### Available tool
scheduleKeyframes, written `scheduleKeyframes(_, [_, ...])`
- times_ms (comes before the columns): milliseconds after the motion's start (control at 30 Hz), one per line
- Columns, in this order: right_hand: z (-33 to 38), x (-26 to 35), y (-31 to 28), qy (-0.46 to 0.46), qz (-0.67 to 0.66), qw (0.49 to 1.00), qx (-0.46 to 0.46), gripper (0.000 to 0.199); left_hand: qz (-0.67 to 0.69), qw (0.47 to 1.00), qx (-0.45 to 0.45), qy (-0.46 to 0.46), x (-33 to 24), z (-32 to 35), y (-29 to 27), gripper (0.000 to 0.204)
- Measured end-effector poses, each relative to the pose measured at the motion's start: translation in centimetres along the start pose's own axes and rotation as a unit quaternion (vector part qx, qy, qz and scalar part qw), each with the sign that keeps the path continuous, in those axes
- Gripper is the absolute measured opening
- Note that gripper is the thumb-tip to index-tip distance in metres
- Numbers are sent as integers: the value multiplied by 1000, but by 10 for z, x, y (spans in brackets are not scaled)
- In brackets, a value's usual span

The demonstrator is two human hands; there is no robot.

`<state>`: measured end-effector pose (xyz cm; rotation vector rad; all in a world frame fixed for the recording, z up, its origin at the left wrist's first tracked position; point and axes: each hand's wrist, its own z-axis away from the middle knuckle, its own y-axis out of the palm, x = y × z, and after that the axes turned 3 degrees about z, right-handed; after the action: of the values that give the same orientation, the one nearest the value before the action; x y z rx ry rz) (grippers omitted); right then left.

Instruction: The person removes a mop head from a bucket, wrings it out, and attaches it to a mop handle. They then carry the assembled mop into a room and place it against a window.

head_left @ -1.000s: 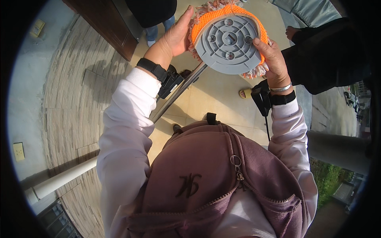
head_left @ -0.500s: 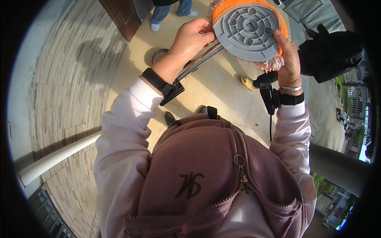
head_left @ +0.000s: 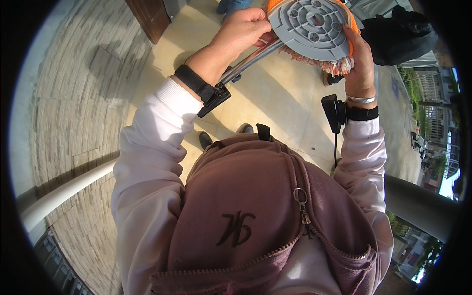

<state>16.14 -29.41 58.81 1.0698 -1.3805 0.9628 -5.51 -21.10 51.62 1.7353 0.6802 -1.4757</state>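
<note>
Mop head (head_left: 314,27) held near rim
Edges grasped by fingers of L hand (head_left: 238,34) & R hand (head_left: 362,64); grey disc (head_left: 319,47) prob. light, stiff; fringe (head_left: 332,66) soft; best held by rim.

From where I stood, the clearest way through lay just below the grip, between the forearms, where a hand could pass above the pale floor (head_left: 290,105) until the maroon jacket (head_left: 236,196) closed it off nearer the body. On that gap's left, the metal pole (head_left: 254,60) slanted from the gray disc (head_left: 310,30) toward the left wrist, barring a straight crossing. Fringe (head_left: 324,65) crowded the space under the disc, reaching the right hand (head_left: 360,61). Beyond the left hand (head_left: 241,34) stood jeans-clad legs (head_left: 233,6); outside the right, a bulky black shape (head_left: 400,42), how near I couldn't tell.
</note>
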Motion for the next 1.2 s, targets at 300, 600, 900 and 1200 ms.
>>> scheduleKeyframes(300, [-4, 2, 2, 58, -61, 996, -12, 30, 97, 994, 14, -40, 8, 1, -5, 19])
scheduleKeyframes(600, [-5, 9, -11, 59, 58, 996, 32, 38, 173, 982, 1, -80, 7, 5, 19, 18])
scheduleKeyframes(900, [3, 4, -33, -29, 163, 986, -7, 43, 245, 966, -2, -83, 12, 11, 33, 18])
scheduleKeyframes(1200, [-18, 24, -50, -51, 359, 931, -35, 30, 248, 959, 58, -122, 27, 19, 50, 18])
